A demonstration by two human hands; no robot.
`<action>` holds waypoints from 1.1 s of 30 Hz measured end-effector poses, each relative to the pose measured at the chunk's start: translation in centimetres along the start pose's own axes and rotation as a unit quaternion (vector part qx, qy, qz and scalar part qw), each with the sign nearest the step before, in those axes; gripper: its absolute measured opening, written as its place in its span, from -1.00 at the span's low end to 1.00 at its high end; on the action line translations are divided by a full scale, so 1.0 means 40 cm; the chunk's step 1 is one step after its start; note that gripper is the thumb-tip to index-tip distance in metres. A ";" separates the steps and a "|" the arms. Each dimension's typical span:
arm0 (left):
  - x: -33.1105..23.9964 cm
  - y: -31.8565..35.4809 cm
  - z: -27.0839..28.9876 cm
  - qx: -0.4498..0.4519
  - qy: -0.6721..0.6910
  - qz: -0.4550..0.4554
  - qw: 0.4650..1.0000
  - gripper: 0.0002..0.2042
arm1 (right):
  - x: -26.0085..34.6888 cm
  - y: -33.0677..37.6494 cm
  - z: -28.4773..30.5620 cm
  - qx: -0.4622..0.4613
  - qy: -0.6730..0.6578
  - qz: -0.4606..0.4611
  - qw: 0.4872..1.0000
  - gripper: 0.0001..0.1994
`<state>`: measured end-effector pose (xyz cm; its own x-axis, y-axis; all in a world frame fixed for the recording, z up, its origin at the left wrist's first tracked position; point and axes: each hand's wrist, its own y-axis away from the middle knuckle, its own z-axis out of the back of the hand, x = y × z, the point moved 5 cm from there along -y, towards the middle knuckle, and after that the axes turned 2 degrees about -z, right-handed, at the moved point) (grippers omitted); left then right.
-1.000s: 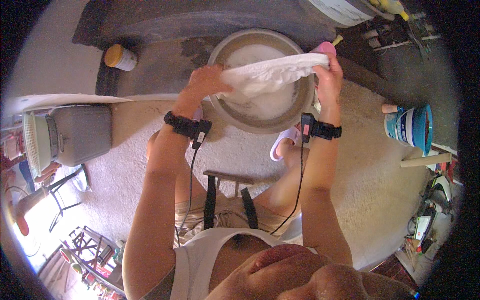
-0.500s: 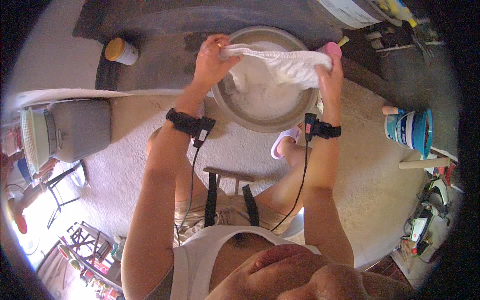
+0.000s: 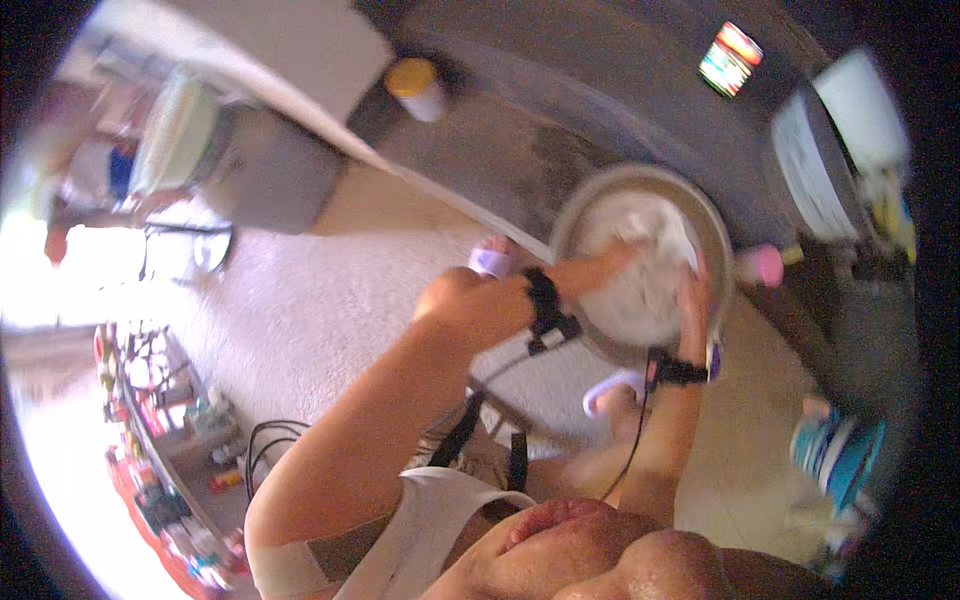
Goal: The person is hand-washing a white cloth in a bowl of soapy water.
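Both my hands are down in a round grey basin [image 3: 640,173] of whitish, sudsy water. A wet white garment [image 3: 677,238] lies partly in the suds; its gathered, elastic-looking edge shows only in the earlier frame. My right hand [image 3: 694,296], at the basin's right side, has its fingers closed on the garment's edge. Reaching in from the left, my left hand [image 3: 612,266] is at the middle of the basin beside the cloth. Blur and suds hide its fingertips, so its grip cannot be made out. Each wrist wears a black strap with a small box and cable.
Right of the basin lies a pink-capped container [image 3: 768,266]. A yellow-lidded white jar [image 3: 416,92] stands beyond it at left. A large pale tub [image 3: 818,165] is at far right, a blue-striped bucket [image 3: 838,450] nearer. A grey bin [image 3: 275,170] stands at left.
The garment, stretched between both hands above the basin before, is now down in the suds. Both hands have lowered into the basin. The view has turned, shifting the basin rightward and lower in the picture.
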<state>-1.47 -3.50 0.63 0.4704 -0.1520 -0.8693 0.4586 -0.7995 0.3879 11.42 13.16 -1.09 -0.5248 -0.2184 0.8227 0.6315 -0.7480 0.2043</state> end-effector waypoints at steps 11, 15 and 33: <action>0.197 0.372 0.395 -0.310 -0.159 0.236 0.907 -0.40 | 0.225 0.180 -0.251 0.003 -0.233 0.043 0.972 -0.61; 0.207 0.381 0.421 -0.360 -0.169 0.218 0.891 -0.43 | 0.201 0.140 -0.243 -0.073 -0.090 0.202 0.973 -0.70; 0.274 0.378 0.427 -0.396 0.003 0.215 0.893 -0.74 | 0.200 0.141 -0.238 -0.110 -0.163 0.154 0.968 -0.74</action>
<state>-2.25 -27.18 -8.28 0.7347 -0.3401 -0.5870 0.6226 -0.0059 0.7825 5.35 1.24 1.59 -0.1011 -0.2698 0.9576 0.5729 -0.8027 -0.1657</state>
